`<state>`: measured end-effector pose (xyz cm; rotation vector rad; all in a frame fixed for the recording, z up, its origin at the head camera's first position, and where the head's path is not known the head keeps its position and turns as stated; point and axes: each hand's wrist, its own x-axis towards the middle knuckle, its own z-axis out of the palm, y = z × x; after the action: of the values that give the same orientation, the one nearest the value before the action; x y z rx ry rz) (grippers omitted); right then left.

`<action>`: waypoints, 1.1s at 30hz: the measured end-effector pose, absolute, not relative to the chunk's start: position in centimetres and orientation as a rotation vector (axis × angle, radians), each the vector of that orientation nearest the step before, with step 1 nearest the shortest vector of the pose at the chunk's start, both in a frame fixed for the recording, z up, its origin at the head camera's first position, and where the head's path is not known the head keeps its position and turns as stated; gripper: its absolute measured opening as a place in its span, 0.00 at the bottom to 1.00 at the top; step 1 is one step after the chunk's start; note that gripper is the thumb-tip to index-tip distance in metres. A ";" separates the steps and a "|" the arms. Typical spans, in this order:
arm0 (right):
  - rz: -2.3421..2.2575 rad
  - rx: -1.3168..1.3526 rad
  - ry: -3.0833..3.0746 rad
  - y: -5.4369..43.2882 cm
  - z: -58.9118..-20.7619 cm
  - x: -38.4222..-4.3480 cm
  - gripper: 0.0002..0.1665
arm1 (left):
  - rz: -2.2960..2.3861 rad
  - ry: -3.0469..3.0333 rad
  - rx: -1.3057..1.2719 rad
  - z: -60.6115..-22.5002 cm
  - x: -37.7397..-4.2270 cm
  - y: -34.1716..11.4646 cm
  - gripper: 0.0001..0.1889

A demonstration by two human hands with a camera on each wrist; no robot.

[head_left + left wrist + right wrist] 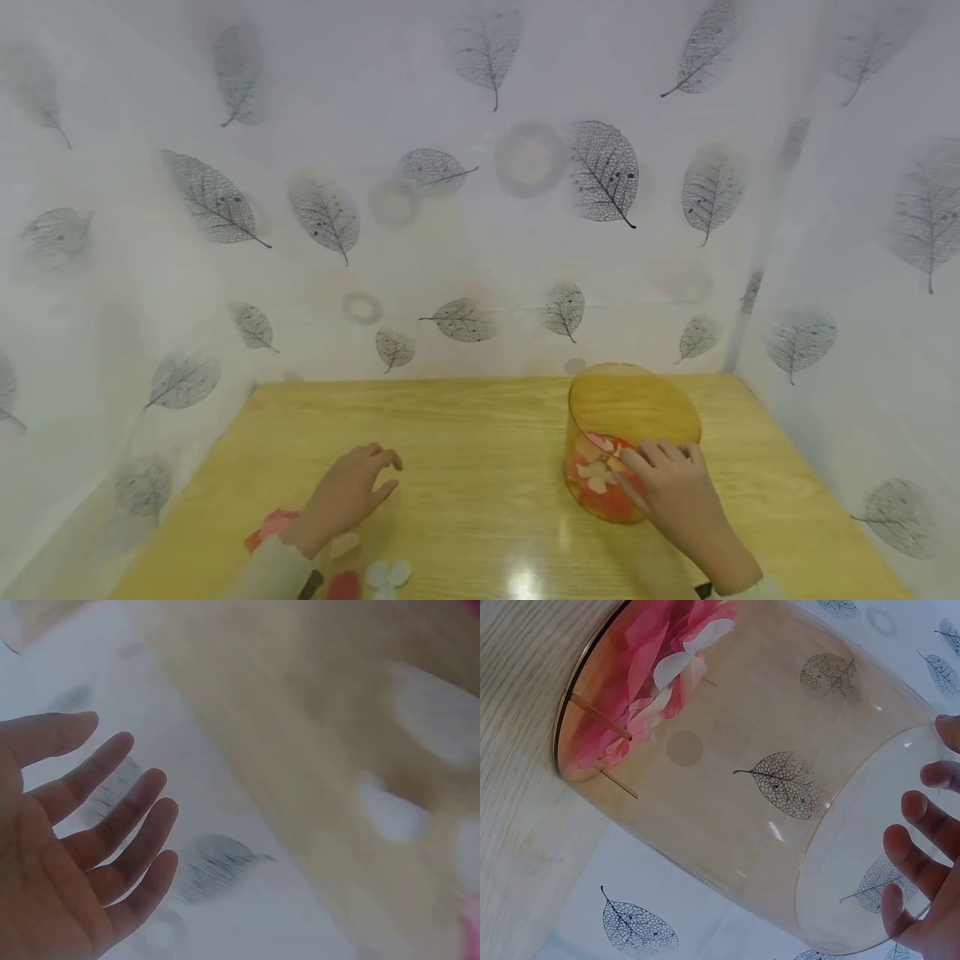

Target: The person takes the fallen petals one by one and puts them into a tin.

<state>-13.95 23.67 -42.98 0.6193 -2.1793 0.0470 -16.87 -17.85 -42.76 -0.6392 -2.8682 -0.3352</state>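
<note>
A see-through amber bin [630, 396] stands at the right of the table, with pink, red and pale artificial petals [597, 477] in its bottom. My right hand [675, 492] is at the bin's near side, its loosely bent fingers overlapping the rim in the head view. In the right wrist view the fingertips [896, 836] lie by the bin's open mouth, with nothing pinched between them. Over the left part of the table hovers my left hand [348, 492], palm empty and fingers spread in the left wrist view.
Red and pink petals [273, 525] lie beside the left forearm. A white petal piece [387, 575] and a red one [343, 586] are at the table's near edge. Pale leaf-patterned sheets [465, 250] enclose the wooden table [480, 450] at the back and sides.
</note>
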 end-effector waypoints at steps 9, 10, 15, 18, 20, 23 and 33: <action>0.043 0.598 -2.167 24.0 -42.8 -13.9 0.36 | -0.428 -3.051 -0.415 -46.2 -18.2 -24.4 0.21; 0.045 0.599 -2.169 24.0 -42.8 -13.9 0.36 | -0.438 -3.061 -0.403 -46.5 -18.3 -24.7 0.22; 0.055 0.607 -2.177 23.8 -42.8 -13.8 0.36 | -0.416 -3.108 -0.414 -47.5 -18.5 -25.1 0.23; 0.060 0.613 -2.176 23.7 -42.9 -13.8 0.36 | -0.435 -3.134 -0.418 -47.9 -18.4 -24.9 0.19; 0.062 0.615 -2.174 23.7 -42.9 -13.8 0.36 | -0.464 -3.147 -0.411 -47.9 -18.5 -24.8 0.18; 0.062 0.615 -2.177 23.7 -43.0 -13.9 0.36 | -0.503 -3.173 -0.384 -47.8 -18.5 -24.7 0.15; 0.065 0.620 -2.173 23.7 -43.1 -14.0 0.35 | -0.508 -3.159 -0.380 -47.2 -18.5 -24.1 0.06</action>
<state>-13.96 23.65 -43.10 0.6197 -2.1730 0.0651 -18.50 -24.14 -47.20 -0.3802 -3.1593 -0.5076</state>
